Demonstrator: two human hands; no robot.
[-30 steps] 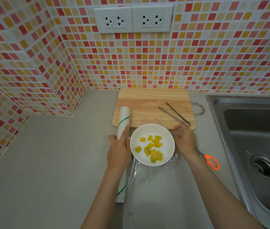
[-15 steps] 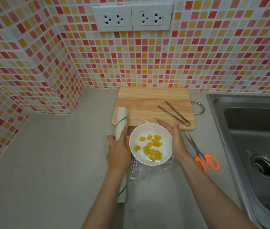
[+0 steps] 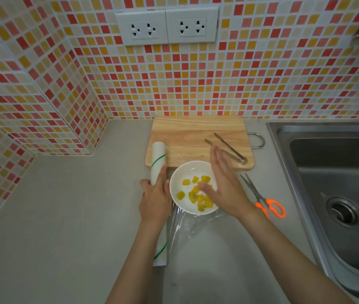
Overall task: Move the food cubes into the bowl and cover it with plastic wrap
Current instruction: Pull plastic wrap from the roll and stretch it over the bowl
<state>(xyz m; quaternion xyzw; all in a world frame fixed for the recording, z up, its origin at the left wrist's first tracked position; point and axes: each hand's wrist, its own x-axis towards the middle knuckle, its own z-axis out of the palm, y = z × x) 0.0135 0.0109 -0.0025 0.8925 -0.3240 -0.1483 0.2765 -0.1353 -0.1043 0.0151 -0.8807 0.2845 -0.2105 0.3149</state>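
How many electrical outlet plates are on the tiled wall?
2. The left outlet plate and the right outlet plate sit side by side, touching, high on the wall above the cutting board.

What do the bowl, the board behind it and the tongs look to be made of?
Bowl: smooth glossy white, likely ceramic, though melamine can't be ruled out. Cutting board: light wood with visible grain bands, matte finish. Tongs: thin grey metal arms with a dull sheen, probably stainless steel.
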